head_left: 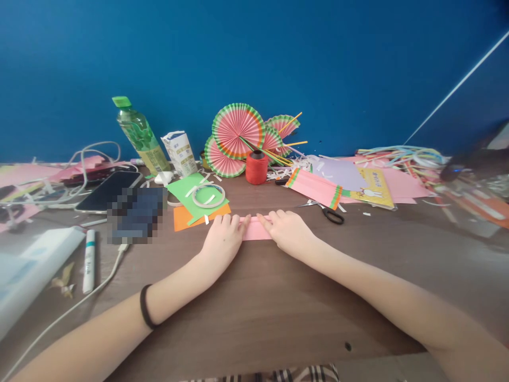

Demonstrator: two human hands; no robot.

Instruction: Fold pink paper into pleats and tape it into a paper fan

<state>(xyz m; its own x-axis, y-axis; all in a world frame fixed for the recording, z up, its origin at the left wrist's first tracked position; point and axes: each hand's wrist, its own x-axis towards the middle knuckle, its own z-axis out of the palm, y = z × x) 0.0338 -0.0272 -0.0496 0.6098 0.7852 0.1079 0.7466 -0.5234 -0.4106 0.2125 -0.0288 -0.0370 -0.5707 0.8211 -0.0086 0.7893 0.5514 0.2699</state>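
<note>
A strip of pink paper (256, 232) lies on the table with a fold along its far edge. My left hand (226, 239) grips its left end, fingers bent over the fold and thumb pressed along it. At the other end my right hand (289, 232) pinches the same fold, its thumb close to the left one. The ends of the paper are hidden under my fingers. Just beyond my left hand are orange paper (183, 218), green paper (183, 187) and a roll of tape (208, 205). Black-handled scissors (333, 215) lie beyond my right hand.
Round pleated paper fans (238, 130) stand at the back behind a red thread spool (256, 168). A green bottle (141, 135), a carton (180, 154), a phone (109, 191) and a marker (89, 262) are left. A pleated pink paper (314, 188) and a yellow packet (371, 187) lie right.
</note>
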